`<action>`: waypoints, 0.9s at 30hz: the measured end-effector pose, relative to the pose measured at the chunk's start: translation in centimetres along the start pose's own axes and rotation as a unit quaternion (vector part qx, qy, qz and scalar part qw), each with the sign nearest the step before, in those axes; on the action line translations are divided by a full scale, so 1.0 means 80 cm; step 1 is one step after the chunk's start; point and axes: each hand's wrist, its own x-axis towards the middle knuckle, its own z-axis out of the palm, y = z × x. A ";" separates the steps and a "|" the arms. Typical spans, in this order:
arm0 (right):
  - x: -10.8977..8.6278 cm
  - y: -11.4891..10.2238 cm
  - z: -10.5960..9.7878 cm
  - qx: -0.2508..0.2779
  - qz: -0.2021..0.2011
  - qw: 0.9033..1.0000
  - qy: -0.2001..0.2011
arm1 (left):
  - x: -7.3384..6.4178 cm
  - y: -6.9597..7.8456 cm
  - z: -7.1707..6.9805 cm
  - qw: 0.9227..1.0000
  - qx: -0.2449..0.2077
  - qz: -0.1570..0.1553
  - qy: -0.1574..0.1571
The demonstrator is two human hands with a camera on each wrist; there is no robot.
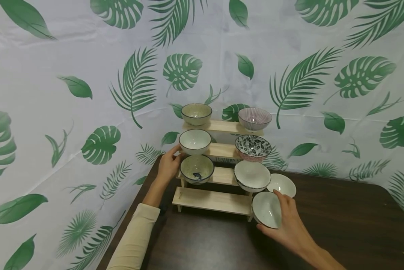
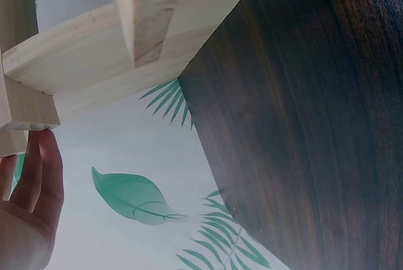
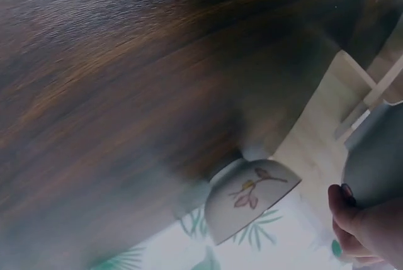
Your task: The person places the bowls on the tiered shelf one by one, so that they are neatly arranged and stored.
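My right hand (image 1: 288, 223) grips a white-inside bowl (image 1: 265, 210) by its right side, fingers at the far rim and thumb at the near side. The bowl is at the right end of the stand's lowest step. In the right wrist view its shaded outer wall shows beside the fingers. My left hand (image 1: 169, 165) holds the left end of a wooden tiered stand (image 1: 212, 200), near a white bowl (image 1: 195, 139) and a speckled bowl with a blue motif (image 1: 197, 168). In the left wrist view, fingertips (image 2: 45, 141) touch a board's end; the thumb is hidden.
Up the stand's right side are a white bowl (image 1: 252, 174), a black-floral bowl (image 1: 252, 146) and a purple-striped bowl (image 1: 255, 118). A greenish bowl (image 1: 196, 113) tops the left. A twig-patterned bowl (image 3: 249, 197) stands on the dark table (image 1: 340, 217). A leaf-print cloth hangs behind.
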 end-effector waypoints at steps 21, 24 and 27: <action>0.003 -0.016 0.020 0.032 -0.006 0.999 0.018 | 0.002 -0.002 0.002 1.000 -0.001 0.009 0.002; 0.003 -0.019 0.022 0.034 -0.008 0.999 0.013 | 0.001 -0.003 0.002 1.000 -0.003 0.009 0.002; 0.001 -0.022 0.026 0.039 -0.009 0.999 0.005 | 0.000 -0.003 0.001 1.000 -0.003 0.007 0.002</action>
